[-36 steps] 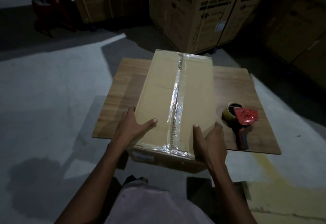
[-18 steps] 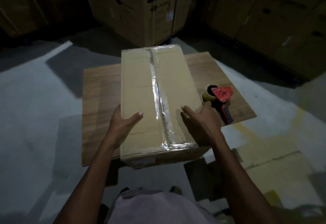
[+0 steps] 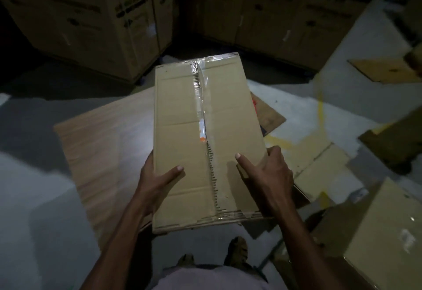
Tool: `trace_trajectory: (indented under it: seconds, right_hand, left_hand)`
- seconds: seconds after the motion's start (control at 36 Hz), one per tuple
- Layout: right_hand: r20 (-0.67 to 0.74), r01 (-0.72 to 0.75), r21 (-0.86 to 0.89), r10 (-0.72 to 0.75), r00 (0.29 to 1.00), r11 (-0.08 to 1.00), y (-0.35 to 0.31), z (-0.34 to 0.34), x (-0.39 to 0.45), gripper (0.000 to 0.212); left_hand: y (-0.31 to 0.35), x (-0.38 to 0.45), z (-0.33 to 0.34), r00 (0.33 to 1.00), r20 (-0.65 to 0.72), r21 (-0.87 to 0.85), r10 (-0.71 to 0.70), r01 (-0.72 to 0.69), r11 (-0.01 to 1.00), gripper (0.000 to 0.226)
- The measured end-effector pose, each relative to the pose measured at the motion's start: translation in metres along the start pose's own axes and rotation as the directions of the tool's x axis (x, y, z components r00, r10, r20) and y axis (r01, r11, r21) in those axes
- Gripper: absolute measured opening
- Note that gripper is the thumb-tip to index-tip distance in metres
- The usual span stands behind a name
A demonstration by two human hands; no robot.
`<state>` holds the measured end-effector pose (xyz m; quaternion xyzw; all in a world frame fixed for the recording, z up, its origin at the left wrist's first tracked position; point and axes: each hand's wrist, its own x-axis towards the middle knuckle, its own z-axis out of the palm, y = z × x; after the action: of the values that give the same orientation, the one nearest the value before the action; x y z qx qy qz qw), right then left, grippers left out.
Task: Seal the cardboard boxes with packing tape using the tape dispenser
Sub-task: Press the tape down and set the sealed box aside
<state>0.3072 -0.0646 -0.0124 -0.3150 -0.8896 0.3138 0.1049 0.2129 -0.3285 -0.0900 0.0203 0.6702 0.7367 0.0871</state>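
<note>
Both my hands are on the cardboard box [image 3: 182,143], one at each long side near the end closest to me. My left hand [image 3: 155,182] has its thumb laid across the top and its fingers wrapped round the side wall, out of sight; my right hand [image 3: 267,175] grasps the opposite edge the same way, thumb on top. I have the box raised above the wooden tabletop [image 3: 102,143], its far end tipped up toward the stacked cartons [image 3: 96,13].

A strip of packing tape [image 3: 202,107] already runs down the centre seam and across both ends, so I judge this box sealed and the step in hand to be carrying it off. Next I need a place to set it down, then a fresh unsealed box and the dispenser.

That dispenser is nowhere in view; it may lie behind the box. Flattened cardboard [image 3: 319,166] and another box [image 3: 383,232] sit on the floor to my right, but the light is dim and I cannot tell whether that one is taped.
</note>
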Motion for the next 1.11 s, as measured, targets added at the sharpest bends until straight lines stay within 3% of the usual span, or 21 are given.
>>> trace_trajectory:
  seconds: [0.17,0.31,0.44,0.75,0.97,1.11]
  right_hand:
    - [-0.154,-0.144,0.155,0.168,0.974,0.977,0.044,-0.034,-0.015,0.072]
    - [-0.234,-0.25,0.25,0.309,0.922,0.935,0.083,-0.063,-0.016,0.068]
    - [-0.228,-0.363,0.286,0.431,0.873,0.887,0.128,-0.092,-0.006,0.067]
    - [-0.28,-0.45,0.376,0.562,0.778,0.81,0.216,-0.141,0.033,0.068]
    - [-0.251,-0.581,0.36,0.676,0.693,0.73,0.252,-0.158,0.07,0.072]
    - [-0.311,-0.635,0.355,0.728,0.612,0.686,0.268,-0.17,0.089,0.07]
  left_hand:
    - [0.027,0.01,0.05,0.972,0.222,0.125,0.076,-0.105,0.987,0.079]
    - [0.044,0.013,0.112,0.93,0.347,0.166,0.121,-0.188,0.968,0.075]
    - [0.044,0.019,0.176,0.879,0.466,0.197,0.101,-0.214,0.957,0.076]
    - [0.017,0.044,0.312,0.782,0.624,0.204,0.015,-0.181,0.962,0.073]
    - [0.013,0.082,0.394,0.672,0.739,0.225,-0.035,-0.199,0.954,0.06]
    - [0.011,0.108,0.44,0.592,0.804,0.235,-0.051,-0.238,0.943,0.059]
